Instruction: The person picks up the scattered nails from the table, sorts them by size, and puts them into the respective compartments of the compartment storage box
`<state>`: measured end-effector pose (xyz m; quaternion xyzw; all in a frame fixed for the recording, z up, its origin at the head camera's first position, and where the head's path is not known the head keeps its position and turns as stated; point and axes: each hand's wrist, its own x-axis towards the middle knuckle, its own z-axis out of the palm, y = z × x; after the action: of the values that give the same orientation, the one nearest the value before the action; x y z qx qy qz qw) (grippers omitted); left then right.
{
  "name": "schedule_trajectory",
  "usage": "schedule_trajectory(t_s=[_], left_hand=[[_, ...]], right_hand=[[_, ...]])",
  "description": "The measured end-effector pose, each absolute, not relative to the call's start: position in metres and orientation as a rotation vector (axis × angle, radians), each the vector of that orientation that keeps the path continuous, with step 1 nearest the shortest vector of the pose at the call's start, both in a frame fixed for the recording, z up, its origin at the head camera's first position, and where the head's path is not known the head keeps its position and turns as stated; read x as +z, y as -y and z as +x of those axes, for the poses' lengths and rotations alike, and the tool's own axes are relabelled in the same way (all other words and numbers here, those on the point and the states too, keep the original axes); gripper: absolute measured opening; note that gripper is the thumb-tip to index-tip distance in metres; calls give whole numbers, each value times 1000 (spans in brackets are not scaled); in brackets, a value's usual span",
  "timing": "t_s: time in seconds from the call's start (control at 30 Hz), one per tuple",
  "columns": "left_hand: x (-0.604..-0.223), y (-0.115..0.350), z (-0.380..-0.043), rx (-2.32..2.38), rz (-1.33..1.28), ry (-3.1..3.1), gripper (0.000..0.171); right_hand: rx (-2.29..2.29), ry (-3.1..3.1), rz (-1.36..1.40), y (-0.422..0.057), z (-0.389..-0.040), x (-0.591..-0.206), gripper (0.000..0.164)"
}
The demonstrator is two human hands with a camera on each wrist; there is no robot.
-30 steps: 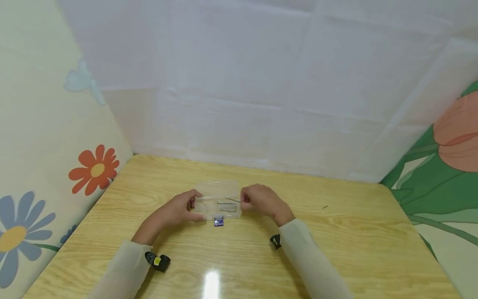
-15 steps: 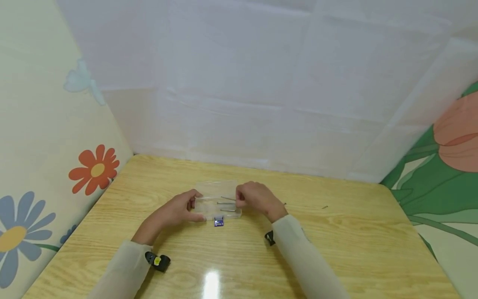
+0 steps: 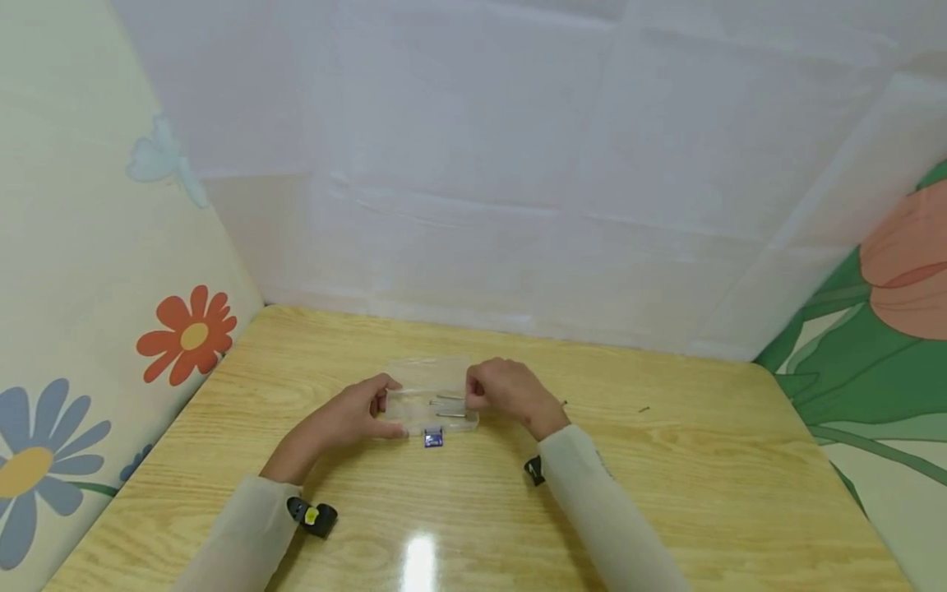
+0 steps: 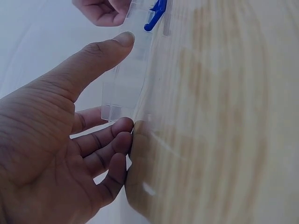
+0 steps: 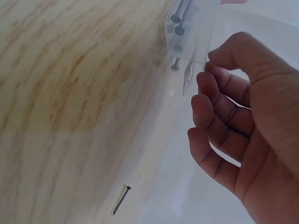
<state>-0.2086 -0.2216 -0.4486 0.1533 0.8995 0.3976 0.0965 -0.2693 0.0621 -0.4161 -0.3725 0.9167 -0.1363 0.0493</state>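
A clear plastic box [image 3: 405, 405] lies on the wooden table, its lid [image 3: 425, 372] folded back. My left hand [image 3: 355, 413] grips the box's left end, thumb at the front and fingers behind. My right hand [image 3: 510, 393] is over the right end, with thumb and index finger pinching a nail [image 3: 450, 397] whose shaft points left into the box. Fingers hide its other end. Other nails [image 3: 451, 415] lie lengthwise inside; several nail heads [image 5: 179, 31] show through the plastic in the right wrist view. A blue clasp [image 3: 433, 438] hangs from the front edge.
A loose nail [image 3: 644, 409] lies on the table [image 3: 710, 477] to the right. Another nail [image 3: 565, 403] partly shows behind my right wrist. A white sheet [image 3: 473, 164] stands along the back, with flower-patterned cloths [image 3: 66, 247] at the sides.
My right hand has moved left over the box. The pinched nail has shifted left and lowered, now lying nearly level with the others. My left hand and the box have stayed put.
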Motion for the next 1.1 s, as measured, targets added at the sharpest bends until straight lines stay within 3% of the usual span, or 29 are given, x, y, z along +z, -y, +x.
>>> schedule_trajectory(t_s=[0.57,1.1], left_hand=[[-447,221,-209,1167,455,-2672,70],[-448,220,-208,1185,450,-2667,68]], right_hand=[[-526,-2786,-1131,-77,-261,-422,6],[-596,-2853,-1117,-121,-257,-427,10]])
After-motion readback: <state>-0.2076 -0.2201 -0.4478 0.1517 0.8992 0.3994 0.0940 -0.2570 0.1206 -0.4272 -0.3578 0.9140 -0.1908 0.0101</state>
